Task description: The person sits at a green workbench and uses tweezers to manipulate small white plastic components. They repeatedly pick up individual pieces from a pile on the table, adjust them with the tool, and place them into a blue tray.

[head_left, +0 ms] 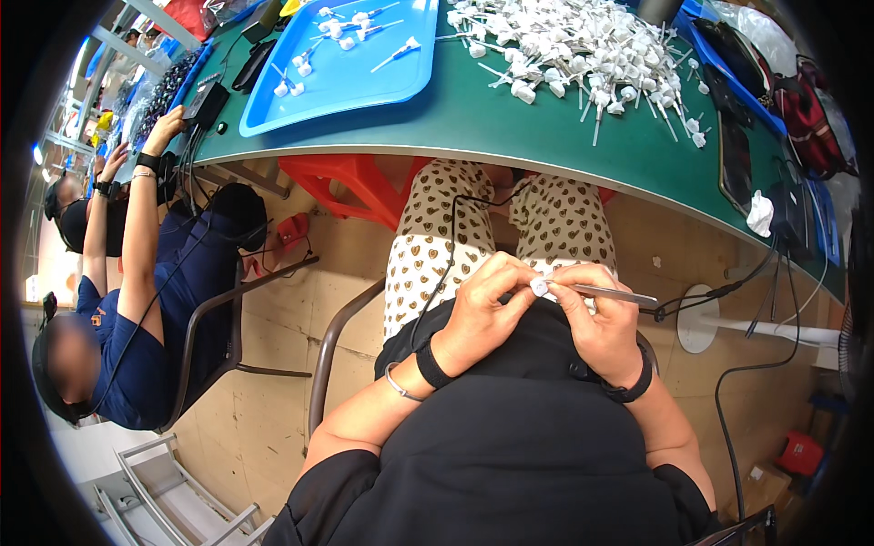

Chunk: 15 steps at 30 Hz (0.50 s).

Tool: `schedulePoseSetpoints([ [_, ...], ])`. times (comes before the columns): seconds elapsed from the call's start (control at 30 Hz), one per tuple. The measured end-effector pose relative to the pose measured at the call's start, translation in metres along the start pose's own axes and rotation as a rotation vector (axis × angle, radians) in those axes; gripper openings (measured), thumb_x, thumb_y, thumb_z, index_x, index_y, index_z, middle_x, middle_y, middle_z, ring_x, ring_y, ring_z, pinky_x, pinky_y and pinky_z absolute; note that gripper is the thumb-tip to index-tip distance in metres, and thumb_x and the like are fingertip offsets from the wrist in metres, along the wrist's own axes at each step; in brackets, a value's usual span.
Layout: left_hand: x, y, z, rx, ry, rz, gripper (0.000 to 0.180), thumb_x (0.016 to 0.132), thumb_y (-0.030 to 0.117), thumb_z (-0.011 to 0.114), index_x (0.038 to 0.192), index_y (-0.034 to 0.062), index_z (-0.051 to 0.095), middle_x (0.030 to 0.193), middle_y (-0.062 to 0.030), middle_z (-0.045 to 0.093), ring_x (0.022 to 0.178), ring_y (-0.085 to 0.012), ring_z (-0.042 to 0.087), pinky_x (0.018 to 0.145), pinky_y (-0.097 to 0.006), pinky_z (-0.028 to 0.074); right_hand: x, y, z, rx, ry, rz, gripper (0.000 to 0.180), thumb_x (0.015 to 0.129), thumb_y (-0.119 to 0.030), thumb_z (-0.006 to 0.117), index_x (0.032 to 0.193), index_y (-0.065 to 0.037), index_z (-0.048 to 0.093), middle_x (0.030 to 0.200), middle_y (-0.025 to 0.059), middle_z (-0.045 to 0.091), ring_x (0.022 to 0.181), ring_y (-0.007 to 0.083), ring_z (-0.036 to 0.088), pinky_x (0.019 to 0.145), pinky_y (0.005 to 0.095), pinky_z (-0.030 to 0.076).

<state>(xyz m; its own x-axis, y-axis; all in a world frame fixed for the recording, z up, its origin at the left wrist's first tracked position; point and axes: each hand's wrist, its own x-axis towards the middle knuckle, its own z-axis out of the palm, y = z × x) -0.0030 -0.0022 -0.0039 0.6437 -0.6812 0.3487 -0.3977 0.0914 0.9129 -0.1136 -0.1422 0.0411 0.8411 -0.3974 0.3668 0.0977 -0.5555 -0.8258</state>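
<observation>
Over my lap, my left hand (pixel 490 314) pinches a small white plastic piece (pixel 539 287) between thumb and fingertips. My right hand (pixel 603 326) is closed round a slim metal tool (pixel 614 293), whose tail sticks out to the right. Its working end meets the white piece, or nearly so; the right fingertips partly hide it. Whether the tool is tweezers or a blade I cannot make out. Beyond my knees, a large pile of white plastic pieces with thin stems (pixel 583 55) covers part of the green table (pixel 364 136).
A blue tray (pixel 264 114) holding several similar white pieces lies at the table's left. At the right are a dark phone-like slab (pixel 734 164), crumpled white tissue (pixel 760 214) and hanging cables. A co-worker in dark blue (pixel 137 364) sits to my left. Red stools (pixel 350 182) stand under the table.
</observation>
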Motion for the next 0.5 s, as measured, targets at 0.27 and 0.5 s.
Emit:
schedulePoseSetpoints([
  [0.27, 0.0011, -0.001, -0.0019, -0.006, -0.037, 0.006, 0.012, 0.086, -0.005, 0.073, 0.096, 0.0009, 0.07, 0.091, -0.008, 0.064, 0.076, -0.0182, 0.065, 0.064, -0.029, 0.053, 0.0012, -0.0027, -0.0055, 0.158, 0.002, 0.114, 0.01, 0.091, -0.004, 0.074, 0.099, -0.001, 0.07, 0.092, 0.0112, 0.073, 0.079, 0.0233, 0.071, 0.069, 0.0331, 0.055],
  [0.5, 0.0016, -0.0003, -0.0018, -0.061, -0.029, -0.052, 0.012, 0.086, -0.005, 0.073, 0.097, 0.0004, 0.07, 0.093, -0.0074, 0.064, 0.074, -0.0149, 0.065, 0.063, -0.028, 0.053, 0.0001, -0.0019, -0.002, 0.071, 0.044, -0.026, 0.011, 0.09, -0.002, 0.075, 0.1, 0.0, 0.071, 0.095, 0.0104, 0.073, 0.079, 0.0217, 0.07, 0.071, 0.0319, 0.055],
])
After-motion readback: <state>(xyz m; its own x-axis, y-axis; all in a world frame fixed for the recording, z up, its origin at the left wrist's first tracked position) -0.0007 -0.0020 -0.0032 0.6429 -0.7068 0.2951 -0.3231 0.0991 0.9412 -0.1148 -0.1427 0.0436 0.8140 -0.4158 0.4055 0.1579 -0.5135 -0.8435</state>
